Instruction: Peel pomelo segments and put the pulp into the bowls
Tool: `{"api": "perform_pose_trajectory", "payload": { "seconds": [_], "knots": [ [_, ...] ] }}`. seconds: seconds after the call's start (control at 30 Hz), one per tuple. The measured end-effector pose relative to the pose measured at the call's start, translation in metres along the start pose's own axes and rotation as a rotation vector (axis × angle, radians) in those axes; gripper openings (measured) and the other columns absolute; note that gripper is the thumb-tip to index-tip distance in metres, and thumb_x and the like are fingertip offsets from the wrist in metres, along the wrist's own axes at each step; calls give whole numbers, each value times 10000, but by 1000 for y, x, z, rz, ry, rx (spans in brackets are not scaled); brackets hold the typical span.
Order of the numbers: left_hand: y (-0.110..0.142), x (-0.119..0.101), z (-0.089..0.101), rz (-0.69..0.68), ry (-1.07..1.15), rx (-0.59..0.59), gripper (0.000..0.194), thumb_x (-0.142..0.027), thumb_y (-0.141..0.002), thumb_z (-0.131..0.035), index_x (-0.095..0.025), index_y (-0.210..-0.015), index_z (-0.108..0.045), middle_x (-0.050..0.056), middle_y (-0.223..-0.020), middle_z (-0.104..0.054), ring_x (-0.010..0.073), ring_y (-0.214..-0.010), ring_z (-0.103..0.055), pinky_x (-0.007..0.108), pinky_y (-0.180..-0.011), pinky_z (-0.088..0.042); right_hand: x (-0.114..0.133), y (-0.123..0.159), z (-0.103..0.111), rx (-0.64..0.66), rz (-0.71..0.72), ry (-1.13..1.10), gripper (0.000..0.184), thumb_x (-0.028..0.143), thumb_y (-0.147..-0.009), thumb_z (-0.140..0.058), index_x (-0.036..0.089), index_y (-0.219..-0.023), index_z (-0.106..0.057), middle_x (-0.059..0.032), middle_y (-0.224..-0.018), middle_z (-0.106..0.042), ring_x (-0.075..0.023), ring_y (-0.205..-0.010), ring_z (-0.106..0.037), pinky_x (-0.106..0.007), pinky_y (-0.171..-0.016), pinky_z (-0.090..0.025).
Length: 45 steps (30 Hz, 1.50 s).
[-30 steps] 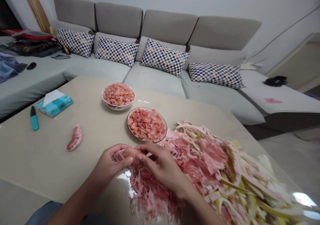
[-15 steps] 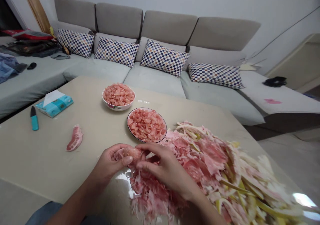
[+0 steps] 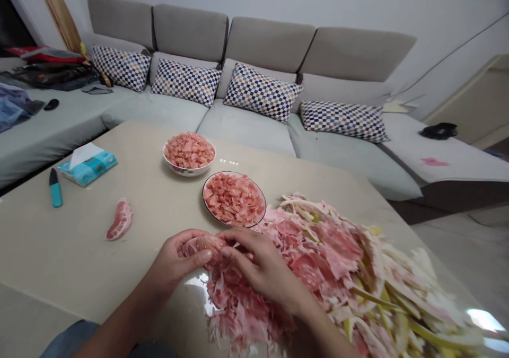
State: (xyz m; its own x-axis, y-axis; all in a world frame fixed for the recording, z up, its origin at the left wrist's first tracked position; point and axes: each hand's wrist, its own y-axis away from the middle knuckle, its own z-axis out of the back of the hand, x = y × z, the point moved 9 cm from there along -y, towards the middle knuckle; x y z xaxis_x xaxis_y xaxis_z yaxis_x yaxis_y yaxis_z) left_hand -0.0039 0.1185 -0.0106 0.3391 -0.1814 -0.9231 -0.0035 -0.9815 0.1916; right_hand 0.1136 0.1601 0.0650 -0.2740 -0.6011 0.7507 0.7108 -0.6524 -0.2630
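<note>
Between my two hands is a pink pomelo segment (image 3: pixel 203 244), partly peeled, its flesh showing. My left hand (image 3: pixel 180 257) wraps round its left end, thumb pressed on the front. At the other end, my right hand (image 3: pixel 254 260) pinches the segment with thumb and fingers; what exactly sits between those fingertips is hidden. Just beyond the hands stands a dark-rimmed plate (image 3: pixel 205 208) heaped with pomelo flesh pieces (image 3: pixel 234 198). Under and right of my right hand spreads a pile of pink membranes (image 3: pixel 254 315) and thick rinds (image 3: pixel 413 299). Another segment (image 3: pixel 120 220) lies apart on the left.
Farther back is a flowered bowl (image 3: pixel 190 172) piled with flesh. At the table's left are a tissue pack (image 3: pixel 88 166) and a teal-handled knife (image 3: pixel 55 191). A grey sofa (image 3: pixel 246 130) with checked cushions (image 3: pixel 262 90) borders the table's far side.
My right thumb and fingers have closed in on the segment's right end, the thumb shifting slightly up. My left hand keeps its hold almost unmoved.
</note>
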Motion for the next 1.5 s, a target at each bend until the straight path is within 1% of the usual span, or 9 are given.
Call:
{"api": "perform_pose_trajectory", "payload": {
  "seconds": [0.33,0.47,0.6,0.8,0.97,1.07,1.2,1.33,1.5],
  "knots": [
    [-1,3,-1,-28,59,15,257,-284,-745,-757,-170,-963,-682,25,-814,-697,141,-746,-619,244,-709,-488,2,-1,4,-30,26,17,225,225,-973,-476,242,-1054,-686,-39,-938,-725,-169,-856,-664,-298,-784,-503],
    [0,5,4,-1,75,-52,363,-286,-730,-772,-201,-1066,-665,39,-923,-724,163,-829,-649,260,-756,-505,3,1,6,-79,37,44,208,251,-942,-545,253,-1117,-657,-57,-1018,-710,-194,-922,-655,-330,-814,-516],
    [-4,0,2,-7,85,-61,355,-315,-718,-777,-192,-1037,-681,58,-943,-742,194,-861,-671,294,-796,-518,5,1,8,-142,91,43,221,242,-913,-590,264,-1121,-662,-70,-1048,-680,-206,-960,-641,-349,-824,-535],
    [-41,-28,-8,-127,57,-81,363,-330,-718,-773,-168,-1032,-690,69,-970,-736,202,-852,-666,312,-803,-521,-1,-22,39,-317,91,126,180,225,-911,-584,254,-1039,-707,-81,-1005,-670,-208,-948,-638,-349,-807,-545],
    [-78,-47,-6,-191,71,-105,403,-341,-701,-784,-157,-1047,-686,68,-992,-737,209,-910,-661,309,-837,-508,-23,-50,68,-343,1,144,130,251,-896,-598,209,-929,-717,-66,-909,-695,-185,-829,-656,-303,-722,-546],
    [-92,-50,6,-189,80,-136,458,-345,-689,-794,-149,-1085,-672,78,-1018,-734,206,-916,-664,322,-859,-504,-42,-56,71,-320,-46,204,115,226,-885,-599,195,-913,-706,-63,-897,-695,-177,-796,-655,-297,-713,-536],
    [-105,-52,16,-180,82,-126,451,-335,-691,-796,-157,-1086,-670,79,-1050,-729,193,-924,-662,311,-866,-501,-62,-51,61,-282,-49,295,173,118,-851,-596,193,-966,-702,-83,-981,-685,-201,-909,-648,-331,-793,-523],
    [-117,-53,7,-161,47,-61,417,-328,-705,-787,-163,-1070,-673,76,-1073,-726,205,-984,-651,306,-889,-490,-66,-46,62,-324,-31,310,242,85,-847,-570,216,-1005,-698,-79,-1028,-678,-203,-941,-647,-337,-813,-522],
    [-127,-56,-9,-176,-47,-8,412,-336,-713,-777,-185,-1078,-658,62,-1046,-729,228,-976,-658,322,-866,-507,-51,-42,77,-418,-37,213,184,141,-881,-573,229,-981,-700,-55,-917,-700,-186,-840,-659,-310,-751,-537]
  ]
}}
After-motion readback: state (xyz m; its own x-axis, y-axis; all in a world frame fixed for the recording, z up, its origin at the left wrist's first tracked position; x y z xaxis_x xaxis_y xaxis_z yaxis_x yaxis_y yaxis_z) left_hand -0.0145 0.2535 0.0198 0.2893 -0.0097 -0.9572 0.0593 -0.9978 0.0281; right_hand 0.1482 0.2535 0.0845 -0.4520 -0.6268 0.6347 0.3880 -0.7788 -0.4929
